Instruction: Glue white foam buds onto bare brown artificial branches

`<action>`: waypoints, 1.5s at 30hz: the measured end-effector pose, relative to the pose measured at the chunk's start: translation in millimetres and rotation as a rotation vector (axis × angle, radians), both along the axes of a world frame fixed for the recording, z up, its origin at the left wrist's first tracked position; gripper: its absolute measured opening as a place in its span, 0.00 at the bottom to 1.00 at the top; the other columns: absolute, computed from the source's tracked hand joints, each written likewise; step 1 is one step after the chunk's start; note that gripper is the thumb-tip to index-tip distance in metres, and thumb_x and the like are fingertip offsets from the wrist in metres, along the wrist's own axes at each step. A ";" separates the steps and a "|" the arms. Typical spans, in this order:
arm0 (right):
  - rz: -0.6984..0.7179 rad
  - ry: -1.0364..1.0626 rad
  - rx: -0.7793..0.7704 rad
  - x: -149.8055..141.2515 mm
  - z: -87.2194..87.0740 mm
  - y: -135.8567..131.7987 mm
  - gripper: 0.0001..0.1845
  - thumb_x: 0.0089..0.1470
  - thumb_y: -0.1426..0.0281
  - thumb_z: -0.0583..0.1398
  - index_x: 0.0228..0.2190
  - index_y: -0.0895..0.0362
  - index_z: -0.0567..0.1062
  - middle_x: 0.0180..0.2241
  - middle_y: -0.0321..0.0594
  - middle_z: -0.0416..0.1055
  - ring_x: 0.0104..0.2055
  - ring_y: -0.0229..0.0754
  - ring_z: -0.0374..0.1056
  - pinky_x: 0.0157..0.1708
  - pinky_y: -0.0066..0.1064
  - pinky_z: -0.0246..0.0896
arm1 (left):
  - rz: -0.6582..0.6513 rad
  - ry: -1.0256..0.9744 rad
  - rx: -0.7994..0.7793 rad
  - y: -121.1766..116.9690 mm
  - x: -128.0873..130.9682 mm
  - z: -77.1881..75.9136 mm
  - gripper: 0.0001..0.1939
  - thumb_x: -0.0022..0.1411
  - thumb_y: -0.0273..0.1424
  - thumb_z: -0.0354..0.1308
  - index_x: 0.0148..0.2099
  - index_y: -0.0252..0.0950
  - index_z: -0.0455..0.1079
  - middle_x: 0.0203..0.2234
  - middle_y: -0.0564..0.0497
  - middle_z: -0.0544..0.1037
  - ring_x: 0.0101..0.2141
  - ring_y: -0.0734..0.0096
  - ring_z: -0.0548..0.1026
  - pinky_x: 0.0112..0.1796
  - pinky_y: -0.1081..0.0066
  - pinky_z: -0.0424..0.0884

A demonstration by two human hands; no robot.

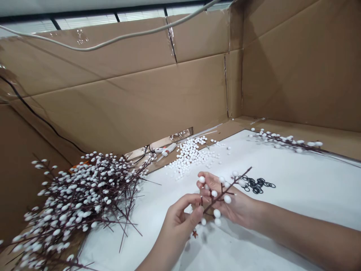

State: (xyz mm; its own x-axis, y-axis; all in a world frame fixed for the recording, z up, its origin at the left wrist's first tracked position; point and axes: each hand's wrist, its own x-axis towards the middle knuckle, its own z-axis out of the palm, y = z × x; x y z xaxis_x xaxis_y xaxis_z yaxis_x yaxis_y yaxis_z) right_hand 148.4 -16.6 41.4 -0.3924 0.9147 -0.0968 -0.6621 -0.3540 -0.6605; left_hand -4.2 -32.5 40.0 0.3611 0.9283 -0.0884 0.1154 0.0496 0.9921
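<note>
My right hand point(225, 205) grips a thin dark-brown branch point(225, 188) studded with white foam buds, held over the white table sheet point(296, 195). My left hand point(180, 220) comes up from below and pinches the lower end of the same branch between thumb and fingers. Both hands meet near the bottom centre of the view. Just beyond my right hand lies a small heap of black rubber rings point(256, 184).
A big pile of budded branches point(76, 199) fills the left side. Loose white foam balls point(191, 154) are scattered at the back, beside a white glue gun point(167, 149). Another budded branch point(284, 141) lies at the right rear. Cardboard walls point(135, 98) enclose the table.
</note>
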 end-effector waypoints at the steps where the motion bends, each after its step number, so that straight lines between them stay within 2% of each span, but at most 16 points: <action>1: 0.029 -0.018 0.022 -0.3 1.0 -1.2 0.17 0.41 0.61 0.66 0.30 0.55 0.67 0.24 0.30 0.62 0.22 0.30 0.58 0.24 0.24 0.57 | 0.011 0.005 -0.011 0.4 0.0 0.1 0.19 0.48 0.46 0.59 0.35 0.36 0.69 0.18 0.57 0.67 0.12 0.88 0.52 0.12 0.84 0.49; 5: 0.065 -0.064 0.102 -3.2 1.2 -5.5 0.21 0.37 0.59 0.68 0.30 0.54 0.67 0.27 0.31 0.63 0.24 0.32 0.61 0.26 0.27 0.57 | 0.071 0.063 -0.049 -0.1 0.8 2.8 0.23 0.44 0.50 0.59 0.30 0.34 0.68 0.19 0.56 0.69 0.11 0.87 0.54 0.09 0.83 0.50; 10: 0.015 -0.122 0.124 -4.6 2.1 -7.3 0.22 0.33 0.58 0.68 0.27 0.56 0.67 0.26 0.33 0.66 0.24 0.33 0.62 0.27 0.28 0.57 | 0.113 0.114 -0.092 -3.4 2.4 6.1 0.23 0.45 0.51 0.58 0.29 0.35 0.66 0.09 0.61 0.60 0.11 0.85 0.53 0.10 0.83 0.52; 13: 0.014 -0.144 0.146 -2.9 4.4 -7.1 0.26 0.26 0.59 0.71 0.28 0.55 0.68 0.25 0.33 0.67 0.25 0.35 0.63 0.28 0.29 0.57 | 0.133 0.131 -0.105 -3.8 3.0 6.2 0.23 0.43 0.53 0.58 0.28 0.36 0.65 0.09 0.62 0.58 0.10 0.85 0.52 0.10 0.83 0.49; 16: 0.027 -0.157 0.151 -1.3 4.8 -6.8 0.30 0.22 0.55 0.70 0.29 0.55 0.68 0.26 0.33 0.67 0.26 0.36 0.64 0.27 0.28 0.57 | 0.135 0.133 -0.087 -3.4 3.1 5.4 0.24 0.43 0.53 0.58 0.27 0.36 0.65 0.09 0.62 0.59 0.10 0.85 0.51 0.09 0.83 0.48; 25: 0.032 -0.211 0.184 -3.0 -0.7 -6.3 0.25 0.33 0.53 0.66 0.31 0.55 0.70 0.30 0.35 0.67 0.23 0.32 0.62 0.23 0.26 0.56 | 0.140 0.152 -0.073 -3.6 3.6 4.9 0.24 0.44 0.53 0.57 0.27 0.35 0.67 0.10 0.60 0.61 0.09 0.85 0.52 0.09 0.82 0.49; 29: 0.033 -0.238 0.210 -2.7 -1.9 -5.5 0.22 0.37 0.54 0.65 0.30 0.56 0.71 0.25 0.34 0.67 0.22 0.32 0.61 0.23 0.25 0.56 | 0.159 0.151 -0.092 -3.4 4.2 6.4 0.23 0.43 0.52 0.58 0.26 0.34 0.67 0.09 0.61 0.60 0.10 0.85 0.52 0.10 0.82 0.49; 31: 0.028 -0.223 0.210 -2.8 -1.6 -5.7 0.21 0.37 0.56 0.66 0.29 0.57 0.71 0.21 0.32 0.65 0.22 0.32 0.61 0.24 0.25 0.56 | 0.166 0.152 -0.100 -3.8 4.7 7.7 0.23 0.43 0.51 0.59 0.26 0.34 0.68 0.09 0.61 0.59 0.10 0.85 0.52 0.10 0.82 0.49; 37: 0.011 -0.175 0.169 -4.0 1.8 -7.6 0.20 0.26 0.64 0.70 0.26 0.56 0.73 0.16 0.29 0.62 0.21 0.33 0.60 0.23 0.26 0.56 | 0.182 0.157 -0.093 -6.1 5.5 8.4 0.23 0.44 0.51 0.58 0.27 0.34 0.68 0.09 0.61 0.59 0.09 0.85 0.51 0.10 0.81 0.48; 41: 0.021 -0.169 0.173 -3.5 3.3 -7.4 0.25 0.21 0.60 0.71 0.26 0.56 0.74 0.17 0.29 0.63 0.23 0.35 0.63 0.25 0.27 0.58 | 0.176 0.137 -0.093 -6.0 5.8 8.2 0.23 0.44 0.51 0.58 0.27 0.33 0.68 0.10 0.60 0.61 0.08 0.86 0.52 0.09 0.81 0.48; 45: 0.028 -0.192 0.200 -2.7 -0.9 -5.5 0.21 0.27 0.62 0.70 0.27 0.56 0.74 0.19 0.30 0.65 0.22 0.33 0.62 0.24 0.25 0.57 | 0.194 0.119 -0.117 -6.8 6.8 9.4 0.21 0.45 0.49 0.59 0.26 0.34 0.68 0.11 0.60 0.61 0.10 0.86 0.52 0.10 0.82 0.47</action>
